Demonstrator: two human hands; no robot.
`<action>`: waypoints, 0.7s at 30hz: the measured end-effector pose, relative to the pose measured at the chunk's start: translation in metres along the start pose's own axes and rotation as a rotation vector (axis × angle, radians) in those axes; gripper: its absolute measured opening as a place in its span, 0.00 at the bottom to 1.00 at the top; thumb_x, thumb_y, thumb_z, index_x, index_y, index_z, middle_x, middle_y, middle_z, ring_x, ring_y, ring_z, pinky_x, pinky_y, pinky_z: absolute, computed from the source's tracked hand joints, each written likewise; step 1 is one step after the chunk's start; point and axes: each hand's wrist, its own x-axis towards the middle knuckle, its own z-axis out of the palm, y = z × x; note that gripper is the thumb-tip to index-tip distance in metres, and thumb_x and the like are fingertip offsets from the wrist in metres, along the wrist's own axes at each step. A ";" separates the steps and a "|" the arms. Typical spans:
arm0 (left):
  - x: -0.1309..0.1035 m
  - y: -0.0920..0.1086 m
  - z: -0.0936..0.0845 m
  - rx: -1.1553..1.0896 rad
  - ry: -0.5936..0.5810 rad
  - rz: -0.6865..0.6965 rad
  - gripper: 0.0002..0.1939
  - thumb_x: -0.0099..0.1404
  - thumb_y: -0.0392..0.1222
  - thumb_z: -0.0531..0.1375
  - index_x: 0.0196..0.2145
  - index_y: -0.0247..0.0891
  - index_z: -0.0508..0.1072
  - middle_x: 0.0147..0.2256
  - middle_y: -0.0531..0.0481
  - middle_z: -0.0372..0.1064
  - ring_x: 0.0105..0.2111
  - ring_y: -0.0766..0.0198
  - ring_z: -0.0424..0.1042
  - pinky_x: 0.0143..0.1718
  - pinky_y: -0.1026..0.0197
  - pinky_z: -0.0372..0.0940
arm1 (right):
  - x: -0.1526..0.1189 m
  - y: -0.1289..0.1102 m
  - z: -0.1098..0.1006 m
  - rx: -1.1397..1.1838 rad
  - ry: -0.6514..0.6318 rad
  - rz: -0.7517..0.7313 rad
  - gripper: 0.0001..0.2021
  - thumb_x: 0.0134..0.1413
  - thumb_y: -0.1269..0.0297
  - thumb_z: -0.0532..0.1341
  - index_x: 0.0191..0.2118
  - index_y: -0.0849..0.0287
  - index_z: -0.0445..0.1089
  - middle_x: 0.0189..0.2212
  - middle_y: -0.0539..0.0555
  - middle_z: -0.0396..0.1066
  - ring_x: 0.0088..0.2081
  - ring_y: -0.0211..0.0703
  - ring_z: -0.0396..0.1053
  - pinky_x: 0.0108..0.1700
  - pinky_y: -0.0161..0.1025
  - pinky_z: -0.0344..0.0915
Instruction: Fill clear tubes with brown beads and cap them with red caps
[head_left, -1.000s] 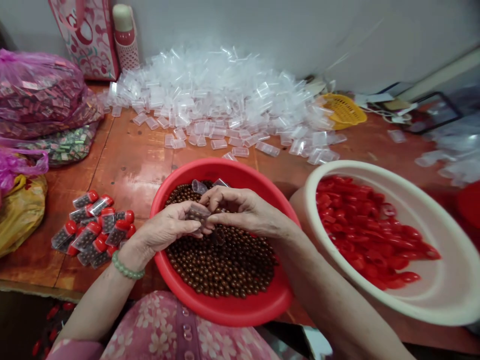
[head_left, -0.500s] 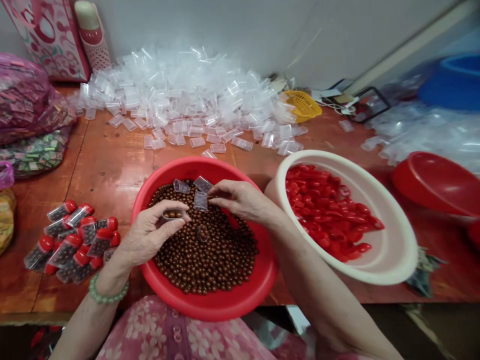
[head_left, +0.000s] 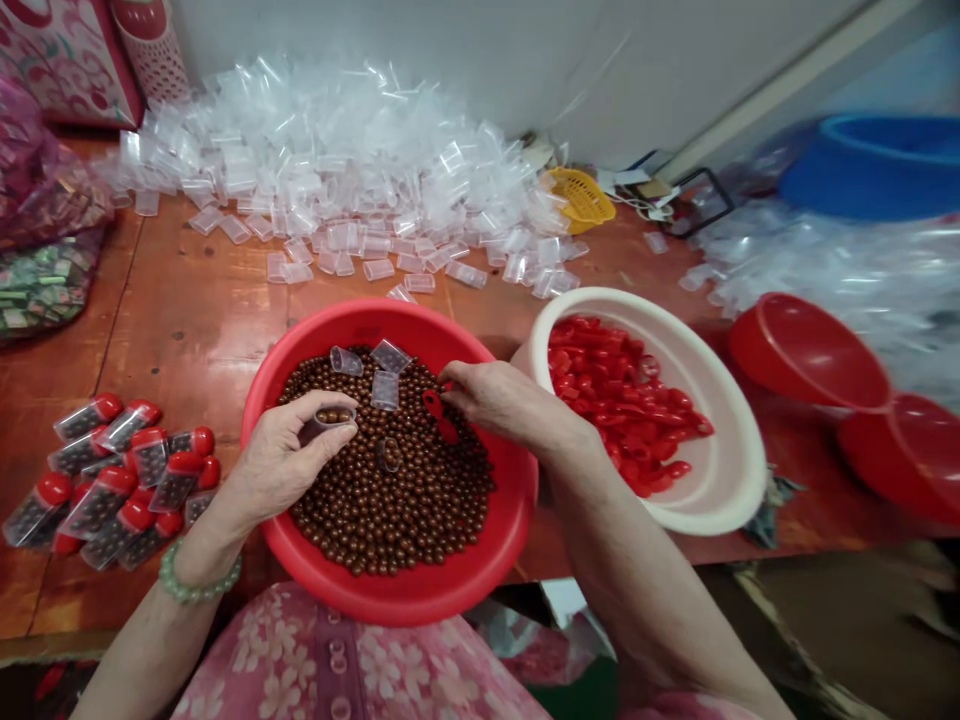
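My left hand [head_left: 289, 455] grips a clear plastic tube [head_left: 327, 420] with a few brown balls inside, its open end facing up. It hovers over the left side of a red basin [head_left: 517, 500] full of shiny brown balls [head_left: 390, 510]. Above the basin's right side is my right hand [head_left: 487, 400], fingers bent and slightly apart, close beside a red spoon-like plastic piece [head_left: 441, 418] lying on the balls. Whether the fingertips touch it is unclear. On the balls lie several more clear tubes [head_left: 385, 390], one of them partly sunk.
A cream basin [head_left: 739, 470] to the right holds red plastic pieces [head_left: 630, 400]. Filled tubes with red caps [head_left: 105, 490] lie at left. Clear tubes [head_left: 330, 160] are heaped along the wall near a yellow basket [head_left: 581, 200]. Red bowls [head_left: 810, 350] and a blue basin [head_left: 870, 165] stand far right.
My right hand has drawn back from the clear tubes to the right, uncovering more of the red piece. The left hand keeps hold of its tube. The view has shifted right.
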 end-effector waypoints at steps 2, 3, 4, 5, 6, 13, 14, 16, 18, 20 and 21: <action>0.001 -0.001 0.000 0.010 0.002 -0.003 0.12 0.63 0.43 0.61 0.43 0.37 0.74 0.40 0.49 0.75 0.40 0.63 0.72 0.46 0.61 0.64 | -0.002 -0.004 0.006 -0.034 -0.037 -0.007 0.09 0.60 0.62 0.58 0.43 0.59 0.69 0.35 0.59 0.76 0.35 0.48 0.73 0.35 0.38 0.61; 0.001 -0.002 0.001 0.008 0.000 -0.006 0.12 0.63 0.43 0.61 0.43 0.37 0.74 0.40 0.49 0.75 0.40 0.63 0.72 0.46 0.61 0.64 | -0.002 -0.007 0.010 -0.048 -0.049 -0.009 0.10 0.59 0.62 0.59 0.44 0.60 0.68 0.36 0.60 0.76 0.37 0.49 0.74 0.35 0.39 0.62; 0.002 -0.003 0.001 -0.001 -0.004 -0.009 0.12 0.63 0.43 0.61 0.43 0.37 0.74 0.39 0.49 0.75 0.39 0.63 0.72 0.45 0.61 0.64 | -0.001 -0.011 0.014 -0.060 -0.057 -0.011 0.12 0.58 0.62 0.60 0.45 0.60 0.67 0.37 0.61 0.76 0.38 0.50 0.74 0.36 0.39 0.62; 0.002 -0.004 0.002 -0.016 -0.008 -0.015 0.12 0.63 0.43 0.61 0.43 0.36 0.74 0.39 0.49 0.75 0.39 0.63 0.72 0.44 0.61 0.64 | -0.001 -0.014 0.019 -0.068 -0.059 -0.011 0.12 0.57 0.63 0.60 0.45 0.60 0.67 0.38 0.61 0.76 0.38 0.51 0.74 0.36 0.39 0.62; 0.002 -0.005 0.002 -0.035 -0.009 -0.023 0.12 0.62 0.43 0.61 0.43 0.36 0.74 0.38 0.49 0.74 0.38 0.63 0.72 0.44 0.61 0.64 | 0.000 -0.016 0.023 -0.070 -0.057 -0.011 0.11 0.56 0.64 0.60 0.45 0.61 0.67 0.37 0.62 0.76 0.38 0.51 0.74 0.35 0.39 0.62; 0.000 -0.003 0.003 -0.333 -0.045 -0.124 0.14 0.56 0.34 0.63 0.42 0.35 0.71 0.35 0.50 0.73 0.36 0.67 0.71 0.45 0.61 0.63 | -0.004 -0.008 0.027 0.154 0.073 -0.088 0.10 0.58 0.66 0.56 0.43 0.60 0.69 0.35 0.59 0.77 0.37 0.50 0.74 0.38 0.42 0.66; 0.000 -0.002 0.003 -0.367 -0.061 -0.128 0.14 0.56 0.33 0.63 0.41 0.34 0.71 0.34 0.51 0.72 0.36 0.68 0.71 0.45 0.61 0.63 | -0.006 -0.009 0.023 0.312 0.140 -0.126 0.10 0.58 0.63 0.57 0.44 0.60 0.70 0.37 0.58 0.77 0.38 0.49 0.74 0.40 0.42 0.67; -0.001 0.000 0.002 -0.416 -0.097 -0.143 0.13 0.56 0.33 0.63 0.40 0.34 0.71 0.34 0.50 0.73 0.36 0.68 0.71 0.45 0.62 0.63 | -0.009 -0.015 0.014 0.648 0.266 -0.211 0.14 0.58 0.59 0.58 0.46 0.59 0.72 0.39 0.56 0.77 0.39 0.47 0.74 0.43 0.43 0.69; -0.002 0.001 0.002 -0.459 -0.123 -0.170 0.13 0.56 0.35 0.64 0.40 0.34 0.71 0.34 0.50 0.73 0.36 0.68 0.72 0.43 0.62 0.64 | -0.013 -0.030 0.005 0.842 0.333 -0.292 0.17 0.58 0.56 0.59 0.49 0.58 0.72 0.41 0.55 0.77 0.41 0.47 0.75 0.44 0.44 0.71; -0.002 0.000 0.001 -0.490 -0.129 -0.182 0.15 0.55 0.37 0.66 0.41 0.34 0.71 0.35 0.49 0.73 0.36 0.66 0.72 0.41 0.62 0.65 | -0.017 -0.050 -0.003 0.869 0.366 -0.380 0.16 0.58 0.58 0.60 0.50 0.55 0.73 0.41 0.55 0.77 0.43 0.47 0.74 0.46 0.45 0.70; -0.003 0.000 0.001 -0.501 -0.131 -0.176 0.16 0.55 0.37 0.66 0.41 0.34 0.71 0.35 0.49 0.73 0.36 0.66 0.72 0.41 0.61 0.65 | -0.018 -0.059 -0.006 0.849 0.381 -0.420 0.15 0.58 0.60 0.61 0.50 0.53 0.73 0.42 0.55 0.77 0.44 0.47 0.74 0.48 0.46 0.70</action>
